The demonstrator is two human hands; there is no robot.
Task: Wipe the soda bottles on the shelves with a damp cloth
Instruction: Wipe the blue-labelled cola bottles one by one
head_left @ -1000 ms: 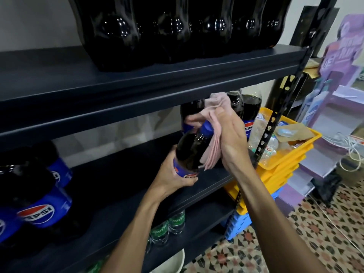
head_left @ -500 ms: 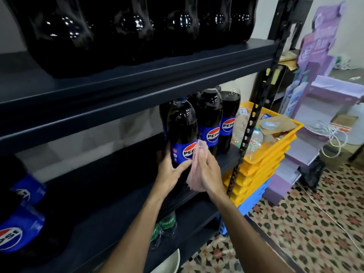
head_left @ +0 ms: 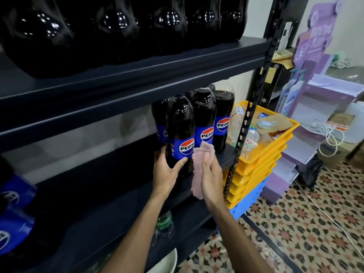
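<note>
A dark Pepsi bottle (head_left: 180,127) with a blue label stands upright near the front of the middle shelf (head_left: 110,196). My left hand (head_left: 167,170) grips its lower body, thumb across the front under the label. My right hand (head_left: 211,178) holds a pink cloth (head_left: 199,164) just right of that bottle, the cloth hanging below my palm. Behind and to the right stand more Pepsi bottles (head_left: 204,117), one (head_left: 223,117) at the shelf's right end.
Large dark bottles (head_left: 118,26) fill the top shelf. More Pepsi bottles (head_left: 15,209) show at far left. A black shelf post (head_left: 250,107) rises at right, with stacked yellow and blue trays (head_left: 262,154) and purple boxes (head_left: 315,107) beyond. Green-labelled bottles (head_left: 163,223) stand below.
The bottle went from tilted in my hands, cloth over its cap, to upright on the shelf. My right hand with the cloth came down beside its lower part.
</note>
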